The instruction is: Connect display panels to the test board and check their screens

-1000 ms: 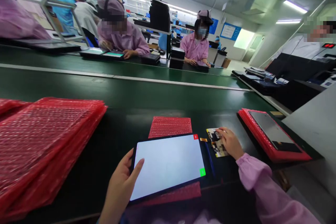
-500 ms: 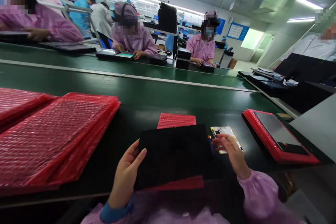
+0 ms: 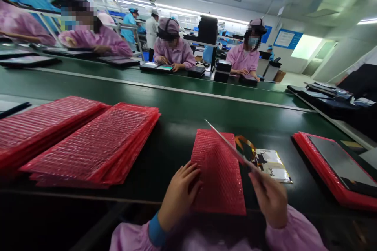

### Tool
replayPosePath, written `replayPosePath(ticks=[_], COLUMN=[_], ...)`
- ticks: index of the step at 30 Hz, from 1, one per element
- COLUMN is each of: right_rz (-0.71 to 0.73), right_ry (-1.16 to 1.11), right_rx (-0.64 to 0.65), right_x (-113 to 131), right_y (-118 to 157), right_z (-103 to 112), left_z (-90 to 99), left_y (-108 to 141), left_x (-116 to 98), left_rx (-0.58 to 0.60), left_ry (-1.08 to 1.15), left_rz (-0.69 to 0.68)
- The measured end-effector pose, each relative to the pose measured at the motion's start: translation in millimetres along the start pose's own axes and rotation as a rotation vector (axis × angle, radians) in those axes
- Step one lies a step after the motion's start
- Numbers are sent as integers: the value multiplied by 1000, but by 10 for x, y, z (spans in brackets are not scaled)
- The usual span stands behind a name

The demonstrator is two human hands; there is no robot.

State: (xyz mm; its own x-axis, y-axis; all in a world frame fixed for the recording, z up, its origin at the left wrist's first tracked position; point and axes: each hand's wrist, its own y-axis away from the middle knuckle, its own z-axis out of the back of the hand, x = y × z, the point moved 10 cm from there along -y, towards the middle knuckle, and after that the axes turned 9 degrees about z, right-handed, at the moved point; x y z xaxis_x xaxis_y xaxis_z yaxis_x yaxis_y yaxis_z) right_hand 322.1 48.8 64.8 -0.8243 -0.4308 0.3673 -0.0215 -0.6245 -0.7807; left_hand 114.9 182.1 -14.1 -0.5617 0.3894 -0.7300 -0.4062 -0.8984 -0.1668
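Note:
A thin screen panel (image 3: 228, 145), seen almost edge-on, is held tilted by my right hand (image 3: 272, 198), which is closed on its near end. Below it a red bubble-wrap bag (image 3: 219, 188) lies on the dark bench. My left hand (image 3: 181, 196) has its fingers curled over the left edge of this bag; the fingertips are partly hidden. Just beyond my right hand lies a small flat panel with a white and silver back (image 3: 273, 162). An orange ribbon cable (image 3: 244, 141) shows beside it, partly behind the screen panel.
Stacks of red bubble-wrap bags (image 3: 100, 141) lie at the left. On the right, a grey screen panel (image 3: 338, 160) rests on more red wrap. A green conveyor belt (image 3: 182, 104) runs across beyond the bench. Several co-workers in pink sit on its far side.
The screen panel has gone from my left hand to my right and turned edge-on, uncovering the bubble-wrap bag. My left hand has moved onto the bag's edge. The view has shifted left.

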Motion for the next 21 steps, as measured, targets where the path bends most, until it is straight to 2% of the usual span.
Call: replayPosePath(ticks=[2, 5, 8, 10, 13, 16, 19, 21], right_rz=[180, 287, 292, 234, 31, -166, -300, -372], right_ry=[-15, -49, -113, -158, -168, -173, -207, -235], right_rx=[144, 295, 445, 519, 569, 656, 747, 791], right_x=[144, 191, 189, 186, 116, 60, 27, -9], right_y=[47, 153, 251, 266, 179, 79, 33, 45], right_z=[-273, -598, -795, -852, -917, -1086, -1260, -1338], left_z=[-81, -103, 84, 201, 74, -280, -640, -769], left_y=[65, 131, 100, -22, -365, -727, -912, -946], left_x=[-68, -112, -78, -58, -153, -261, -321, -329], left_rx=[-26, -40, -60, -29, 202, 467, 706, 797], left_ry=[-83, -63, 80, 185, 268, 299, 345, 381], left_rz=[-12, -3, 72, 149, 200, 219, 220, 200])
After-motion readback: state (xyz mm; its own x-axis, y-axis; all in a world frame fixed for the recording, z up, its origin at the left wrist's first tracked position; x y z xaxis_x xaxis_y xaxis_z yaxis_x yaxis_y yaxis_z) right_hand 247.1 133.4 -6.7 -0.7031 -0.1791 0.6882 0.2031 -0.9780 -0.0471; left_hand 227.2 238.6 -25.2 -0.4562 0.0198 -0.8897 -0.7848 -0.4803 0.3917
